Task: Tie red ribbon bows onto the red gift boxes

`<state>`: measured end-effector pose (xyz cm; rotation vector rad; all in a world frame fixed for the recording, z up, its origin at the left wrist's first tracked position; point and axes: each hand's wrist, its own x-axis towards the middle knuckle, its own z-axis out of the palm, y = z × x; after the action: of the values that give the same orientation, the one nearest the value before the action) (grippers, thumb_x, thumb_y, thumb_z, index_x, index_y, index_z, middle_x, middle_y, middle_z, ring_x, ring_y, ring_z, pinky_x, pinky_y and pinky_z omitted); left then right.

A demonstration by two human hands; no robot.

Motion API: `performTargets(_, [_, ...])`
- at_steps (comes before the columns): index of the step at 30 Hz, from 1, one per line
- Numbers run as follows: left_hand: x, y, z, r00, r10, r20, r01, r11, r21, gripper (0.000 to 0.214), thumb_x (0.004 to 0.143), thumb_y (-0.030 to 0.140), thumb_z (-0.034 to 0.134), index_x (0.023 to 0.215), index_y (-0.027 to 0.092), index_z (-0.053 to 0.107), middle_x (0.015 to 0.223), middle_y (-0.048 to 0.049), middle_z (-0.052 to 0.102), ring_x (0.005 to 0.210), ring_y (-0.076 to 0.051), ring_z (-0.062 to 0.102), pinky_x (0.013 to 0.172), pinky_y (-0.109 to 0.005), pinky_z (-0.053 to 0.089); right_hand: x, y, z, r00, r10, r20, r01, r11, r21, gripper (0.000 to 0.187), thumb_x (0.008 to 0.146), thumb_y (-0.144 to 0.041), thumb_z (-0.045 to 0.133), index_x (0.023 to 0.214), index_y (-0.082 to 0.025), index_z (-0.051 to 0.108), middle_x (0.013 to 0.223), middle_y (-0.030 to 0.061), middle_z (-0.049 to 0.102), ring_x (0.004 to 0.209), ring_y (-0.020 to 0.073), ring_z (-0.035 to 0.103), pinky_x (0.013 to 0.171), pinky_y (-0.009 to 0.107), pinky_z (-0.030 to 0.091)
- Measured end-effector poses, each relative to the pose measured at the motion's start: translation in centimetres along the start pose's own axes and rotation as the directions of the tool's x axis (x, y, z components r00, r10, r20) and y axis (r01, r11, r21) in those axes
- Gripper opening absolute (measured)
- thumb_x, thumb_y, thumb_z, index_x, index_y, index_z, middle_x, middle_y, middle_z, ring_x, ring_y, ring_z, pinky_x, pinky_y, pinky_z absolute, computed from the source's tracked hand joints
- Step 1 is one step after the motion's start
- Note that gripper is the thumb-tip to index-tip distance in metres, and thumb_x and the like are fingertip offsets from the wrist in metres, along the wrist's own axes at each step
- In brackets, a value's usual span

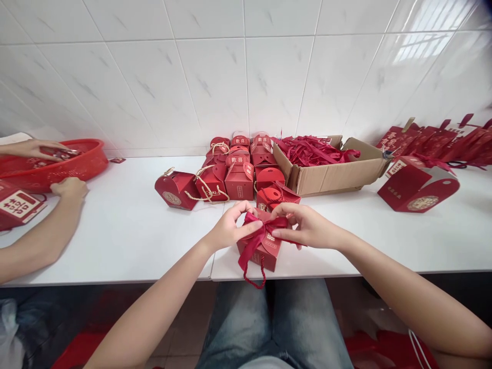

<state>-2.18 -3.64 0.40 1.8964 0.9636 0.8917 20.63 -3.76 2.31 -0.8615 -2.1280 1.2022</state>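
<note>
A small red gift box (271, 259) stands at the table's front edge, with a dark red ribbon (249, 252) tied in a bow on top. My left hand (235, 225) pinches the bow's left side between thumb and fingers. On the other side, my right hand (303, 225) is closed on the bow's right loop. A twisted red cord handle (255, 283) hangs from the box over the table edge. Just behind my hands sits another red box with a dark cord (274, 195).
Several finished-looking red boxes (239, 177) cluster behind, beside a cardboard box (338, 177) of loose red ribbons (307, 149). A red box (417, 187) and red bags (442, 143) stand right. At left, another person's hands (71, 189) are at a red basket (98, 159).
</note>
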Motion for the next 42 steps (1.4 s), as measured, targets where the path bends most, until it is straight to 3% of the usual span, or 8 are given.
performTargets(3, [0.1,-0.1,0.0,1.0,-0.003,0.018,0.004,0.997,-0.074,0.026,0.085,0.039,0.059,0.079,0.021,0.042,0.079,0.0014,0.048,0.076,-0.014,0.047,0.076,-0.029,0.041,0.5,0.0,0.0,0.999,-0.025,-0.032,0.025,1.0,-0.009,0.022,0.09,-0.037,0.054,0.097,-0.017,0.06,0.07,-0.0022,0.05,0.06,0.0088,0.044,0.054,0.023,0.041])
performTargets(7, [0.3,0.1,0.3,1.0,-0.006,0.016,0.007,0.998,-0.07,0.027,0.082,0.036,0.063,0.078,0.02,0.041,0.079,0.0019,0.049,0.076,-0.013,0.048,0.075,-0.027,0.041,1.5,0.3,-0.3,0.999,0.011,-0.04,-0.008,0.998,0.065,0.028,0.089,-0.042,0.055,0.097,-0.015,0.059,0.059,-0.0068,0.038,0.053,0.0073,0.034,0.049,0.022,0.029])
performTargets(15, [0.7,0.9,1.3,0.996,-0.041,-0.085,0.046,0.997,0.058,0.039,0.073,0.035,0.073,0.069,0.02,0.037,0.074,0.0024,0.053,0.074,-0.014,0.051,0.073,-0.029,0.04,1.4,-0.1,-1.3,0.99,0.095,0.105,-0.117,0.966,0.23,0.028,0.083,-0.037,0.066,0.1,-0.017,0.058,0.075,-0.0026,0.054,0.062,0.0072,0.048,0.056,0.021,0.038])
performTargets(19, [0.8,0.8,1.6,0.985,-0.044,-0.166,0.06,0.994,0.094,0.035,0.073,0.037,0.072,0.067,0.019,0.043,0.073,0.0014,0.053,0.075,-0.016,0.052,0.074,-0.03,0.04,0.8,-0.3,-1.6,0.952,0.21,0.223,-0.262,0.935,0.24,0.033,0.081,-0.04,0.066,0.102,-0.019,0.053,0.075,-0.0034,0.056,0.046,0.0062,0.049,0.041,0.021,0.036])
performTargets(21, [0.8,0.7,1.6,0.983,-0.044,-0.178,0.064,0.992,0.11,0.034,0.072,0.037,0.073,0.067,0.019,0.044,0.073,0.0012,0.052,0.075,-0.016,0.051,0.074,-0.03,0.04,0.7,-0.3,-1.5,0.945,0.256,0.205,-0.3,0.927,0.224,0.033,0.082,-0.044,0.064,0.1,-0.019,0.052,0.071,-0.0049,0.054,0.04,0.0052,0.044,0.035,0.02,0.03])
performTargets(27, [0.9,0.8,1.4,0.989,-0.057,-0.133,0.073,0.99,0.12,0.039,0.072,0.036,0.073,0.065,0.02,0.038,0.074,0.0015,0.05,0.073,-0.015,0.048,0.071,-0.029,0.039,1.2,0.3,-0.7,0.992,0.124,-0.026,-0.117,0.974,0.192,0.027,0.083,-0.041,0.064,0.089,-0.017,0.056,0.071,-0.0027,0.051,0.06,0.0075,0.047,0.053,0.021,0.039])
performTargets(36, [0.8,0.6,1.4,0.995,-0.012,-0.099,0.018,0.998,0.056,0.04,0.075,0.032,0.07,0.066,0.021,0.033,0.085,-0.0028,0.063,0.087,-0.019,0.056,0.084,-0.034,0.042,1.8,1.0,-0.1,0.995,0.078,-0.056,-0.067,0.983,0.171,0.021,0.082,-0.036,0.064,0.083,-0.015,0.058,0.076,0.0014,0.057,0.066,0.0101,0.051,0.058,0.023,0.041])
performTargets(42, [0.8,0.5,1.5,0.995,-0.035,-0.098,0.042,0.996,0.075,0.038,0.074,0.029,0.071,0.063,0.021,0.035,0.08,-0.0028,0.062,0.09,-0.02,0.056,0.083,-0.034,0.043,1.7,0.6,-0.1,0.997,0.055,-0.049,-0.05,0.994,0.098,0.018,0.082,-0.032,0.061,0.079,-0.015,0.058,0.072,0.0,0.055,0.06,0.0086,0.046,0.053,0.022,0.038])
